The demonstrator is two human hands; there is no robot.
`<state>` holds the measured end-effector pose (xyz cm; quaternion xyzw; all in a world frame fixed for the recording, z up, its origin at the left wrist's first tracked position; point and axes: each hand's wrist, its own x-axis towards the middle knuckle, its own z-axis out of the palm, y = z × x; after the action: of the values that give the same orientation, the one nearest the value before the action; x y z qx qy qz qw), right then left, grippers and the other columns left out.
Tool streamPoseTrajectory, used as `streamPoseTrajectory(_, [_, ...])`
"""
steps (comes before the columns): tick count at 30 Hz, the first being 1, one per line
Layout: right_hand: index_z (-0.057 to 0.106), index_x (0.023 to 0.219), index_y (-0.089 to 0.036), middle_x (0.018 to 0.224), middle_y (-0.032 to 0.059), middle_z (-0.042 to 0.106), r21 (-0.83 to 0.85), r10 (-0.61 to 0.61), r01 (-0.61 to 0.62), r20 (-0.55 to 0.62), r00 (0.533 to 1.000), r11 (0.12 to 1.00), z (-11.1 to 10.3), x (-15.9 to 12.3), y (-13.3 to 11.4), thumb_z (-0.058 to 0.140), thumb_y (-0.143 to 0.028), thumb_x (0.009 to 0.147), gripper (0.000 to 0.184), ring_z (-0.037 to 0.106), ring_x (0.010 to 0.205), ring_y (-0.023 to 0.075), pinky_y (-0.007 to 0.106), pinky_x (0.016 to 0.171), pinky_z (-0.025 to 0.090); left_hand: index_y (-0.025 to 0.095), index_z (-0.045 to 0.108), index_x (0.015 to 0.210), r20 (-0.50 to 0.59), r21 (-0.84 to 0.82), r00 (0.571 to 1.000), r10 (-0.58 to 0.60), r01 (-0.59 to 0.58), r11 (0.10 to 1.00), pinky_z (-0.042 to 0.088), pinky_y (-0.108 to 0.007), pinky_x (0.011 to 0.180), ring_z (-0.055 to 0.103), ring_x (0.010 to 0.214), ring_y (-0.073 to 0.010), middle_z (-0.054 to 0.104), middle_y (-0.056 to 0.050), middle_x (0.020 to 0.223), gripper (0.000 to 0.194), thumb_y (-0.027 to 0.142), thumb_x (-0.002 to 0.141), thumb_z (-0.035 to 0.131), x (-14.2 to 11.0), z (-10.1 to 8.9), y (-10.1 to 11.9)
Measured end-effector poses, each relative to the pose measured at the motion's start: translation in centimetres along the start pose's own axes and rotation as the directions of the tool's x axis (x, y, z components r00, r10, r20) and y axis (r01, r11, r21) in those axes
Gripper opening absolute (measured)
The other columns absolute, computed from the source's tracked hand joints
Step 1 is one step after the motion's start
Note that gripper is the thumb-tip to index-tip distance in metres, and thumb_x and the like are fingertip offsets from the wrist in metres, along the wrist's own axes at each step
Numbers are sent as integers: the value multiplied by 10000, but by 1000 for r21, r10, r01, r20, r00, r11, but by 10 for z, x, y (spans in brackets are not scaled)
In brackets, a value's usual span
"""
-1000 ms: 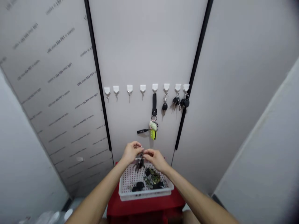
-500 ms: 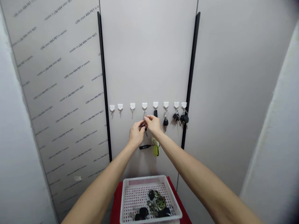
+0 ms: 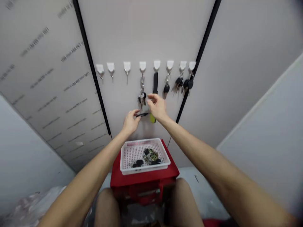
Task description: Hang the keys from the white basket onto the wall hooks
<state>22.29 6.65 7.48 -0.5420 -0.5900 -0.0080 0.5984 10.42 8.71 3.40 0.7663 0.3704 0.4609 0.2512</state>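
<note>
A bunch of keys (image 3: pixel 142 98), with black heads and shiny metal blades, is hung on the panel by a chain of metal links. Its weight is carried by the white hook (image 3: pixel 142 66) at twelve o'clock from it, and so, it seems, no support from fingers is needed.

The right hand (image 3: pixel 157 105) is held at about four o'clock from the keys, just beside them; its fingers are curled, the thumb and index parted, with nothing gripped. At seven o'clock the left hand (image 3: pixel 130 122) is held, its fingertips also parted, near a flat black tag (image 3: pixel 142 114); because of the blur, it cannot be told whether the tag is touched.

At one o'clock a smooth black strap (image 3: pixel 155 82), looking like leather, is hung from its own hook, partly covered by the right hand; lower, at five o'clock, a bright yellow-green piece (image 3: pixel 152 118) is seen. At two o'clock other black-headed keys (image 3: pixel 166 88) are hung, spaced probably so that tangling is avoided.

At six o'clock, farther down, a white perforated plastic basket (image 3: pixel 145 170) is placed on a red support (image 3: pixel 142 179), within easy reach. In it, black-headed pieces (image 3: pixel 139 162) and a round, brass-coloured, spoked piece (image 3: pixel 154 156) are kept.
</note>
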Motion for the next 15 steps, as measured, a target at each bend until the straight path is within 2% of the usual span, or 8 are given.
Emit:
streamPoseTrajectory(1, [527,847,-129,757,28,558,-2,12,-12,115,993,1000,-4,-21,11,415,-209,625,261,480,606,85,232,617,377,147,498,920,51,-1,998,-35,35,999,359,-269,735,476,799,-136,522,-62,902,319,131,606,445,-16,6,-12])
streamPoseTrajectory(2, [540,817,-130,720,26,564,-21,38,-34,249,968,999,-7,-43,22,413,-200,627,239,482,592,88,229,602,379,151,513,896,103,5,992,-72,72,997,357,-268,737,478,789,-136,531,-59,882,301,135,601,451,-33,12,-23])
streamPoseTrajectory(4, [562,758,-127,681,38,577,-132,122,-65,485,866,989,-12,-87,47,407,-178,631,207,495,593,104,235,602,379,159,535,854,200,42,970,-139,133,990,353,-271,738,482,774,-140,546,-57,847,274,145,589,466,-64,25,-43])
streamPoseTrajectory(5, [569,742,-128,680,47,582,-214,165,-53,551,818,976,-13,-106,58,404,-169,631,203,503,608,117,244,610,377,160,540,842,248,74,955,-160,146,986,352,-274,737,484,769,-145,551,-58,838,267,151,584,471,-76,31,-52])
streamPoseTrajectory(7, [574,749,-127,730,78,585,-368,226,19,612,758,930,-14,-134,76,408,-153,624,210,510,682,150,260,641,370,157,542,836,344,149,921,-182,137,979,350,-279,731,489,764,-153,559,-66,835,265,156,583,467,-94,43,-64])
streamPoseTrajectory(9, [573,773,-123,794,107,577,-484,272,96,633,724,870,-13,-148,84,414,-141,617,223,500,764,173,263,675,359,148,535,852,413,222,888,-201,115,968,349,-276,724,496,765,-160,561,-80,855,279,154,585,454,-102,53,-69])
streamPoseTrajectory(13, [567,767,-107,818,134,569,-614,395,126,638,661,779,-11,-154,77,414,-165,620,220,504,785,182,251,659,369,127,507,898,453,357,849,-274,109,928,357,-248,693,508,782,-168,561,-99,879,313,171,598,432,-102,62,-64])
streamPoseTrajectory(15, [552,798,-100,839,134,562,-625,416,115,634,652,772,-10,-154,74,405,-184,627,240,509,777,182,253,635,381,134,504,898,466,416,836,-291,83,905,364,-229,658,518,767,-165,572,-85,857,308,185,608,416,-98,65,-62])
